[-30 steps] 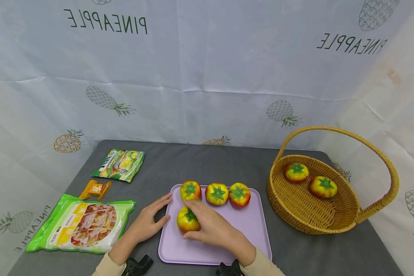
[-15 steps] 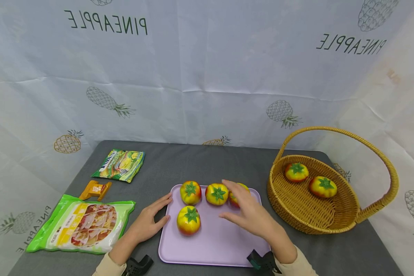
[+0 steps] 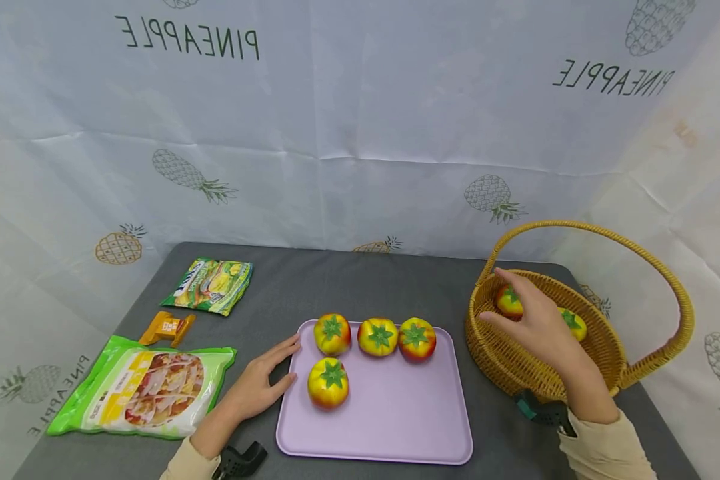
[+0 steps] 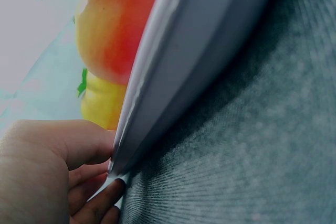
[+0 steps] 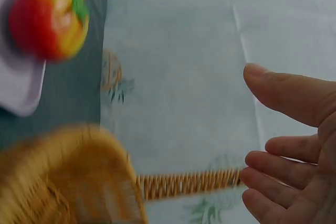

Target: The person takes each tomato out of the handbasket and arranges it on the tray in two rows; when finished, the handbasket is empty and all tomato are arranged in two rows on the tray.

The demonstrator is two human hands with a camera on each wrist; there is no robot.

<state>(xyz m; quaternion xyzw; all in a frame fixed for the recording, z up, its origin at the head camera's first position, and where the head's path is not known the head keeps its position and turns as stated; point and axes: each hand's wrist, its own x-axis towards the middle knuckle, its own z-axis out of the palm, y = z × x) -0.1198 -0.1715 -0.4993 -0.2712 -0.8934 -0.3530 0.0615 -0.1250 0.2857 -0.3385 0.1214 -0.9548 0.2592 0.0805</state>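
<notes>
My left hand (image 3: pixel 258 383) rests at the left edge of the lilac tray (image 3: pixel 405 427); in the left wrist view its thumb (image 4: pixel 89 142) touches the rim. Several yellow-and-red persimmon-like fruits with green leafy tops sit on the tray: three along the back and one fruit (image 3: pixel 328 384) in front of the leftmost. My right hand (image 3: pixel 540 327) is over the wicker basket (image 3: pixel 492 360), fingers spread and holding nothing. Inside the basket are two similar fruits, a left fruit (image 3: pixel 507 303) and a right fruit (image 3: pixel 576 325), both partly hidden by the hand.
On the left lie a green-and-white food bag (image 3: pixel 156 393), a small orange packet (image 3: pixel 167 329) and a green-yellow packet (image 3: pixel 213 285). The basket's tall handle (image 3: pixel 666 273) arches over it at the right. A pineapple-print curtain (image 3: pixel 360 120) hangs behind the grey table (image 3: pixel 312 280).
My right hand has let go of the front fruit on the tray and moved right, over the basket. The front fruit stays on the tray. My left hand has kept its place.
</notes>
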